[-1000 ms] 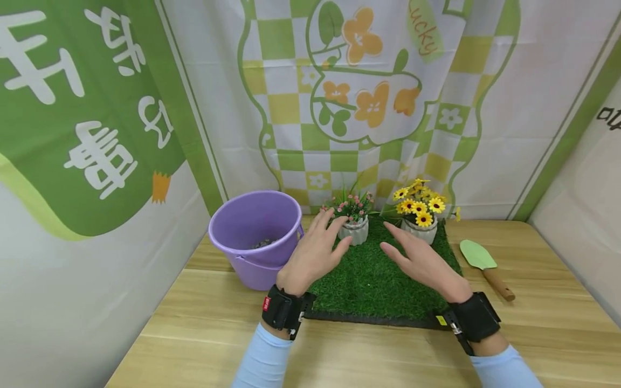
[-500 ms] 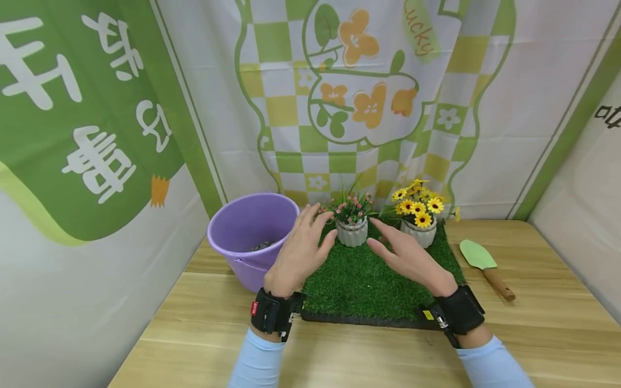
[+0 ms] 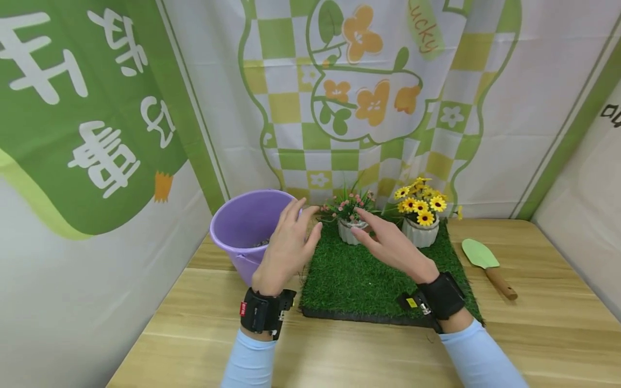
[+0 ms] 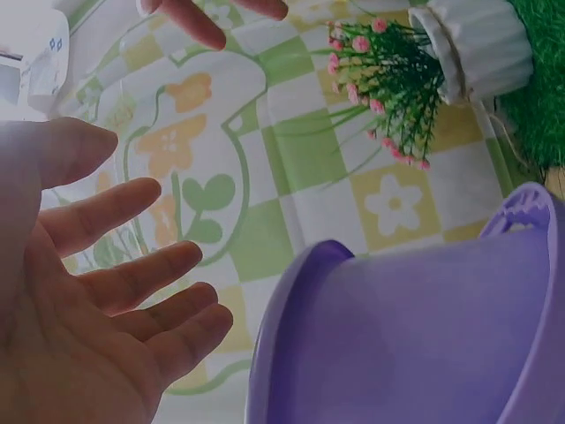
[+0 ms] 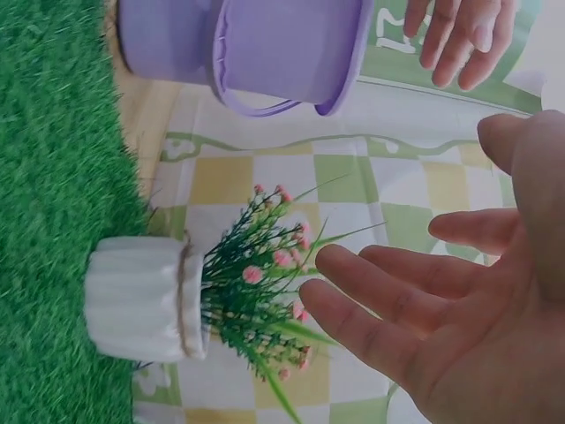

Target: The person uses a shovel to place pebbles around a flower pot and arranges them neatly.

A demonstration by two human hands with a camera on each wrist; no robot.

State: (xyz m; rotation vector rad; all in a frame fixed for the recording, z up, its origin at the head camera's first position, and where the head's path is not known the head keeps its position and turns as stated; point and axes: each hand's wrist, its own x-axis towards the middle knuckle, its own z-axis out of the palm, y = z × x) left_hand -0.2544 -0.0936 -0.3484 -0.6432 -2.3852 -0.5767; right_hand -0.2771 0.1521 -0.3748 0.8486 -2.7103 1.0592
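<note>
Fingers spread, my left hand [image 3: 285,242] hovers over the right side of a purple bucket [image 3: 242,264] and holds nothing. Gravel-like bits lie at the bucket's bottom. My right hand [image 3: 395,245], also with straight fingers and nothing in it, hovers in front of a white ribbed pot [image 5: 137,296] of small pink flowers [image 5: 282,258], partly covering it in the head view. In the right wrist view its fingertips overlap the flowers' edge. The left wrist view shows the bucket's rim [image 4: 274,353] beside the left hand's fingers.
Both hands are above a green artificial-turf mat [image 3: 349,280] on a wooden table [image 3: 194,318]. A second white pot [image 3: 421,234] with yellow flowers stands at the mat's back right. A trowel [image 3: 490,267] with a green blade lies right of the mat. Printed curtains [image 3: 301,102] surround the table.
Both hands have moved left, staying apart with fingers straight. The left hand has gone from beside the pink flowers to over the bucket; the right now overlaps the pink-flower pot.
</note>
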